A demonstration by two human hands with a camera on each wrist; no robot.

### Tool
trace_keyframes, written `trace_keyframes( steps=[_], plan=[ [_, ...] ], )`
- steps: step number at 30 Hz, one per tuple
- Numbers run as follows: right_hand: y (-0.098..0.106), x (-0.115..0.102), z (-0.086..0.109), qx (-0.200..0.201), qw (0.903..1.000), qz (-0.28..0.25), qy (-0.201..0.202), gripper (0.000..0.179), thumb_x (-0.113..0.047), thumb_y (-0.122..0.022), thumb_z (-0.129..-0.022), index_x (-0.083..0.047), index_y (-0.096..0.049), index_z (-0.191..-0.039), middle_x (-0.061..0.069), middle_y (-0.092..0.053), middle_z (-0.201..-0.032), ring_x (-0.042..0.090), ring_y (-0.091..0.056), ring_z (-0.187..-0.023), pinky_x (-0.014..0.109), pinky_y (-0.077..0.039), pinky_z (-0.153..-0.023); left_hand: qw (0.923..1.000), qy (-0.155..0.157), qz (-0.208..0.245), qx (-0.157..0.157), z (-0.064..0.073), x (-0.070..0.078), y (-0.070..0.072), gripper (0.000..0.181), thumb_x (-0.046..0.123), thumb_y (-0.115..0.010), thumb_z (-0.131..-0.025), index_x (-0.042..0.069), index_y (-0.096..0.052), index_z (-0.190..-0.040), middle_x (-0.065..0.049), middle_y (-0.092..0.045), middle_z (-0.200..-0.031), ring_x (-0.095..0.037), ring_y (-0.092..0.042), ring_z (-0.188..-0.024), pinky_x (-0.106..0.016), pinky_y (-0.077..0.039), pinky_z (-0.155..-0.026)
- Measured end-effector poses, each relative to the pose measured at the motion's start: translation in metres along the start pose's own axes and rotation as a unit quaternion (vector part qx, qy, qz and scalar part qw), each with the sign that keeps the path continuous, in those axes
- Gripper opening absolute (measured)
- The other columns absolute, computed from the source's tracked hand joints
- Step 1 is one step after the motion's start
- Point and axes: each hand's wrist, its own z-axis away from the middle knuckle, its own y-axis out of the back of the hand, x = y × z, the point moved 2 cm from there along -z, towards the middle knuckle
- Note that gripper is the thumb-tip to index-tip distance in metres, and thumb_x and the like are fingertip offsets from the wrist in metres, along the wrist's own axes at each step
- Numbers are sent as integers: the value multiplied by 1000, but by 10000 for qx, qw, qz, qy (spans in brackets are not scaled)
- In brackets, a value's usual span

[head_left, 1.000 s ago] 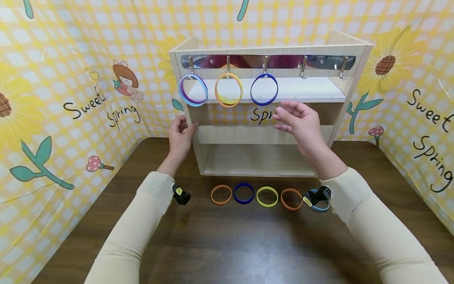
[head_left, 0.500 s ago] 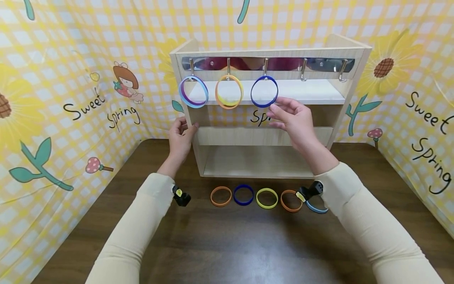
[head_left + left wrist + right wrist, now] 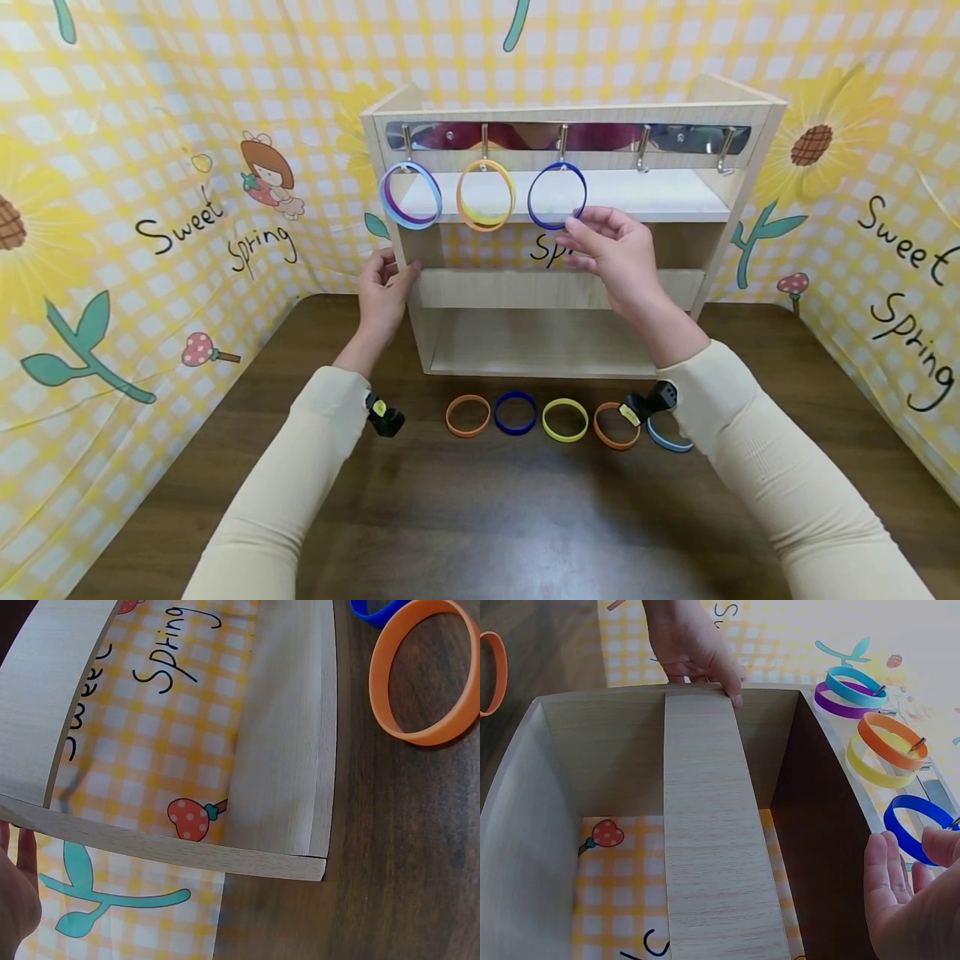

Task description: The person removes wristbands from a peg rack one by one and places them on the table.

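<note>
A small wooden shelf [image 3: 491, 289] stands on the table, with a metal hook strip [image 3: 607, 137] along its top front. My left hand [image 3: 384, 287] grips its left side panel, thumb in front. My right hand [image 3: 618, 254] pinches the lower right of a dark blue wristband [image 3: 530, 208] on the middle hook, between thumb and forefinger. On the leftmost hook hang a light blue wristband [image 3: 853, 673] and a purple wristband [image 3: 836, 711]. Beside them, an orange wristband [image 3: 870, 733] and a yellow wristband [image 3: 866, 776] share a hook.
Several wristbands lie in a row on the brown table [image 3: 480, 517] before the shelf: orange [image 3: 451, 419], dark blue [image 3: 498, 421], yellow [image 3: 547, 425], another orange [image 3: 599, 429] and light blue [image 3: 667, 447], partly behind the right wrist camera. Checked cloth [image 3: 225, 75] surrounds the table.
My right hand has moved left to the dark blue wristband on the middle hook and taken its lower edge, which has shifted slightly. My left hand has stayed on the shelf's side.
</note>
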Motion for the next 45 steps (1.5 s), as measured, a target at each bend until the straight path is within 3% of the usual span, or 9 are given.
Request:
trace_keyframes(
  steps=[11,21,32,38,45],
  plan=[
    [1,-3,1,-6,9994,-332,46,27,-13,-67,-91,2,-59,-113,15,-65,-108,21,-69,-91,31,-55,-77,10000,44,-71,-19,0,-2,0,36,1,-64,-89,-16,-53,-119,0,-59,-97,-13,-58,-92,-24,-51,-75],
    [2,-12,1,100,9943,-1044,210,17,-4,-65,-91,1,-59,-106,13,-66,-98,20,-70,-84,30,-56,-73,9999,91,-130,-44,0,0,0,34,2,-64,-90,-13,-54,-119,2,-58,-96,-13,-58,-93,-25,-51,-76],
    [0,-22,13,-33,9913,-1255,405,24,-3,-66,-90,6,-56,-110,14,-68,-96,21,-70,-83,32,-56,-73,9999,85,-112,-51,-1,-2,-1,35,3,-64,-90,-13,-54,-119,2,-59,-97,-13,-58,-93,-26,-50,-77],
    [1,-22,25,-265,9927,-1104,407,23,-5,-66,-91,5,-56,-109,13,-66,-96,20,-70,-82,32,-56,-73,9999,42,-87,-50,-2,0,-1,34,2,-64,-89,-13,-54,-118,2,-58,-97,-13,-58,-92,-26,-51,-76],
    [3,-2,43,-640,9949,-730,282,22,-5,-64,-93,5,-57,-111,13,-69,-100,20,-70,-84,34,-56,-75,9999,23,-99,53,-13,-30,6,26,9,-68,-89,3,-61,-114,-3,-58,-101,-18,-57,-97,-27,-51,-78]
  ],
)
